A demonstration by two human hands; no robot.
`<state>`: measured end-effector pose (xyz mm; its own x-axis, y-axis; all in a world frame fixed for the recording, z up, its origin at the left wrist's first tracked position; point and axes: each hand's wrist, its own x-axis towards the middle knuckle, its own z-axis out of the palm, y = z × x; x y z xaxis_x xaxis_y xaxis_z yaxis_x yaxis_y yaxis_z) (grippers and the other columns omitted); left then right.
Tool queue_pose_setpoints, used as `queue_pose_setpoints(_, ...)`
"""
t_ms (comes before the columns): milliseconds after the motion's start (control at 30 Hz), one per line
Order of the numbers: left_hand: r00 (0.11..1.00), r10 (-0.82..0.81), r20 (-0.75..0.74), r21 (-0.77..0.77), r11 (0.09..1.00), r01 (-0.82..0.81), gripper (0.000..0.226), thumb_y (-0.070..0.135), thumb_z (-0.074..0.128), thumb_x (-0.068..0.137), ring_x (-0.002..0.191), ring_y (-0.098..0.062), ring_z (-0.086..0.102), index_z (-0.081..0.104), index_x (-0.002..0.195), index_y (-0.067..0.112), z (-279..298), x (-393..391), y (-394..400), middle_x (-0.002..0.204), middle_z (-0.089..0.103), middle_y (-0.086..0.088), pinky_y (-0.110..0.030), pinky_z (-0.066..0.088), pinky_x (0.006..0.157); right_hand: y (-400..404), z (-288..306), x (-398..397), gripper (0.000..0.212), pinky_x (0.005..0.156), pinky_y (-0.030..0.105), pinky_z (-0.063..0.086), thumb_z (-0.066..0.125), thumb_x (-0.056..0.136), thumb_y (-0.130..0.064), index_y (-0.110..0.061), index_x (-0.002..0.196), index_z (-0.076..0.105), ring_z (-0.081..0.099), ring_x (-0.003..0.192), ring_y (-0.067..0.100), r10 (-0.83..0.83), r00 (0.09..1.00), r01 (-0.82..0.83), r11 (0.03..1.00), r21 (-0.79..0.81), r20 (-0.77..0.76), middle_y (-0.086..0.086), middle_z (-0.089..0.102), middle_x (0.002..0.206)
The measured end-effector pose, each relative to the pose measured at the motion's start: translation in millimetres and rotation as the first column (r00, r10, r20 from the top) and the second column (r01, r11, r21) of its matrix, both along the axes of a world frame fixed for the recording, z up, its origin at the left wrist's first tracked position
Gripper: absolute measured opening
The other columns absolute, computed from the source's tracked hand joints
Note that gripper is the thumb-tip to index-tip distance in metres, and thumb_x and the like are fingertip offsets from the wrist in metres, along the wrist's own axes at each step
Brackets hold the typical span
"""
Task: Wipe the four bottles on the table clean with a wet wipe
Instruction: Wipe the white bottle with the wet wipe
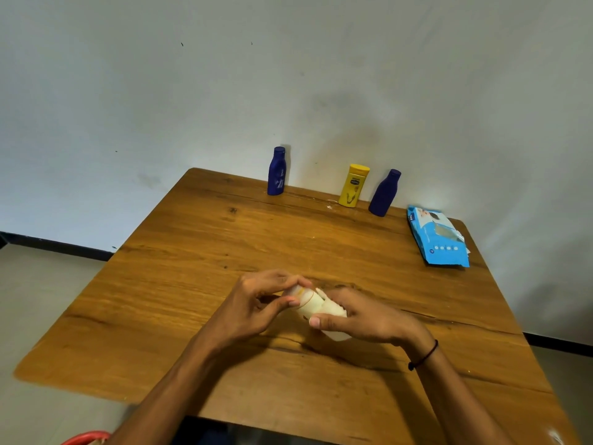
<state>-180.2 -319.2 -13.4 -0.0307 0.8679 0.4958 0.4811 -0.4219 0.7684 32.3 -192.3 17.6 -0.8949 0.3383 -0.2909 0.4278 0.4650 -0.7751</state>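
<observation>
My left hand [256,303] grips one end of a small white bottle [307,301] held sideways just above the middle of the wooden table [199,252]. My right hand [362,316] wraps a white wet wipe [333,311] around the bottle's other end, thumb underneath. At the table's far edge, against the wall, stand a dark blue bottle [277,171], a yellow bottle [354,185] and a second dark blue bottle [384,193].
A light blue pack of wet wipes [439,237] lies flat near the table's far right corner. A white wall rises right behind the bottles. Something red [86,438] shows on the floor at the lower left.
</observation>
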Motion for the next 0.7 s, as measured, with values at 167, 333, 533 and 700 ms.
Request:
queue_pose_setpoints(167, 0.998, -0.063, 0.031, -0.017, 0.998, 0.064, 0.033, 0.008, 0.078, 0.092, 0.120, -0.015, 0.068, 0.075, 0.125, 0.012, -5, 2, -1, 0.127, 0.070, 0.006, -0.029, 0.061, 0.088, -11, -2, 5, 0.028, 0.075, 0.033, 0.049, 0.060, 0.103, -0.042, -0.025, 0.125, 0.057, 0.055, 0.085, 0.008, 0.008, 0.999, -0.008, 1.000, -0.004, -0.043, 0.005, 0.063, 0.106)
queue_pose_setpoints(333, 0.954, 0.177, 0.242, -0.396, 0.916, -0.069, 0.080, 0.041, 0.085, 0.081, 0.108, 0.000, 0.071, 0.051, 0.152, 0.028, -9, 5, 4, 0.132, 0.069, 0.008, -0.038, 0.066, 0.082, -26, -3, 4, 0.054, 0.099, 0.037, 0.037, 0.031, 0.100, -0.072, -0.031, 0.133, 0.039, 0.044, 0.109, 0.009, -0.099, 0.981, -0.007, 0.845, 0.535, 0.168, -0.007, 0.052, 0.128)
queue_pose_setpoints(533, 0.868, 0.084, 0.490, -0.380, 0.916, 0.126, 0.046, 0.025, 0.076, 0.092, 0.088, -0.018, 0.071, 0.065, 0.136, 0.019, -14, 23, 13, 0.110, 0.077, -0.005, -0.034, 0.064, 0.071, -30, -8, 0, 0.067, 0.096, 0.044, 0.036, 0.006, 0.096, -0.080, -0.030, 0.128, 0.036, 0.044, 0.100, 0.014, -0.210, 0.963, 0.016, 0.668, 0.744, 0.168, -0.004, 0.052, 0.118)
queue_pose_setpoints(700, 0.868, -0.007, 0.497, -0.362, 0.907, 0.215, 0.048, 0.019, 0.072, 0.094, 0.107, -0.018, 0.072, 0.062, 0.141, 0.019, -14, 29, 9, 0.136, 0.069, -0.003, -0.036, 0.065, 0.077, -30, -6, -5, 0.094, 0.111, 0.050, 0.031, -0.002, 0.092, -0.085, -0.023, 0.159, 0.017, 0.048, 0.121, 0.014, -0.222, 0.972, 0.086, 0.644, 0.760, 0.078, -0.002, 0.052, 0.141)
